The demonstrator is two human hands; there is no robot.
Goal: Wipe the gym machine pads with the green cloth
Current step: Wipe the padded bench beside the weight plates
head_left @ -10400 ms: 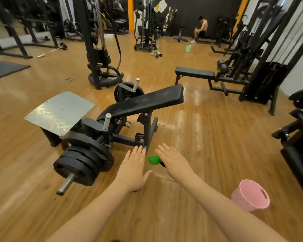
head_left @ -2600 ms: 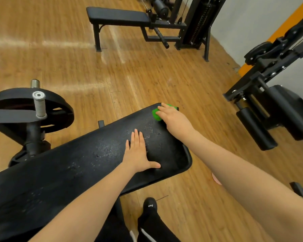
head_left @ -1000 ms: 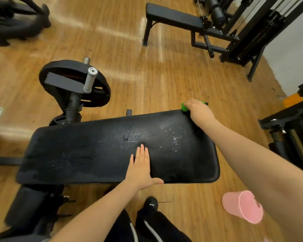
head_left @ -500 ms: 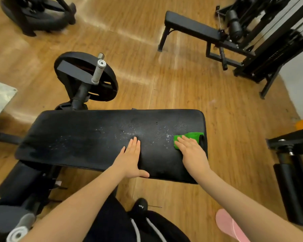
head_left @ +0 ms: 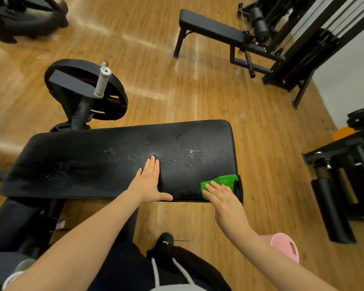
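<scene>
Where the long black pad (head_left: 118, 162) runs from left to right, wet with small white spots near the middle. Green cloth (head_left: 220, 182) lying flat at the pad's right end, near corner, stretched sideways. Right hand (head_left: 225, 199) pressing on the cloth, grip wide, fingers straight. Left hand (head_left: 149, 183) flat on the pad, grip wide, fingers pointing away. Pink bucket (head_left: 286, 246) on the wood floor (head_left: 198, 93), tipped; inside too hidden to tell.

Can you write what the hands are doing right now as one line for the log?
step: wiping pad | right hand: flat on green cloth, pad's near right corner | left hand: flat on pad | specks mid-pad
</scene>
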